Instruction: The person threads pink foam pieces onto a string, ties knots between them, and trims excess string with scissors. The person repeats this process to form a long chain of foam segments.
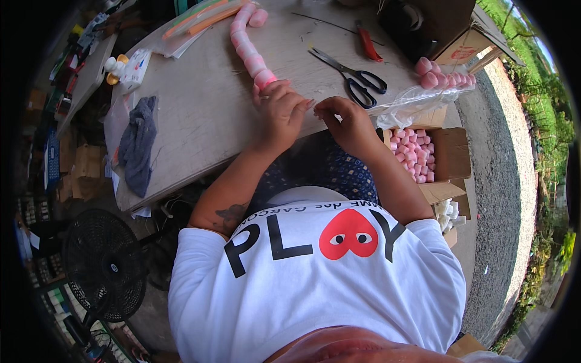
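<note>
A curved row of pink-and-white cylinders (247,49), set end to end, runs down the table from the far edge to my left hand (279,115). My left hand is closed round the row's near end, its fingers covering the last pieces. Thumb and forefinger point toward my right hand (348,118), which is a short gap away over the table's near edge. My right fingers are pinched together; whatever they hold is too small to make out. One loose pink cylinder (258,17) lies beside the row's far end. Scissors with dark handles (351,75) rest partly open, right of the row.
A red-handled tool (368,43) and a thin rod (327,24) lie farther back. More pink cylinders (433,77) sit on clear plastic at the right. An open cardboard box (452,154) of pink cylinders stands below. At left are a grey cloth (138,145) and a black fan (104,266).
</note>
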Demonstrator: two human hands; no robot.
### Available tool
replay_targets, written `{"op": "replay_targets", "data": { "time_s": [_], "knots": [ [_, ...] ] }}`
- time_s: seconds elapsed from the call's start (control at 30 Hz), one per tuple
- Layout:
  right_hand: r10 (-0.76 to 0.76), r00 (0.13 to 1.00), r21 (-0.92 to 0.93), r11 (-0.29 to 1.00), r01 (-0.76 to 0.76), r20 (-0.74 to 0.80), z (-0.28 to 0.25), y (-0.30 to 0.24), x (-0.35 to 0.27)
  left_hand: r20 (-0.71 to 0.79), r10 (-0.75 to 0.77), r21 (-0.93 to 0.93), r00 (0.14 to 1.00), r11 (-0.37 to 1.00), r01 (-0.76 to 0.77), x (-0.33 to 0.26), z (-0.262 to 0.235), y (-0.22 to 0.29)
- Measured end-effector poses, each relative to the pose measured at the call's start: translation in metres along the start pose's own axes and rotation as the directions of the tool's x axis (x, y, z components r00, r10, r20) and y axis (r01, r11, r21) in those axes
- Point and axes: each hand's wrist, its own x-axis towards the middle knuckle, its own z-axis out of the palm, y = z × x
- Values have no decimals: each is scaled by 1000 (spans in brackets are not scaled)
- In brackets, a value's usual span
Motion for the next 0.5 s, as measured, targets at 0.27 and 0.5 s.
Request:
{"op": "replay_targets", "data": {
  "time_s": [0.27,0.5],
  "knots": [
    [-19,1000,95,995,20,-20,-8,-3,-9,249,-15,-56,968,998,29,12,-35,10],
    [7,999,554,832,-34,51,-11,-10,-10,357,51,141,933,984,-108,15,-45,-9]
  ]
}}
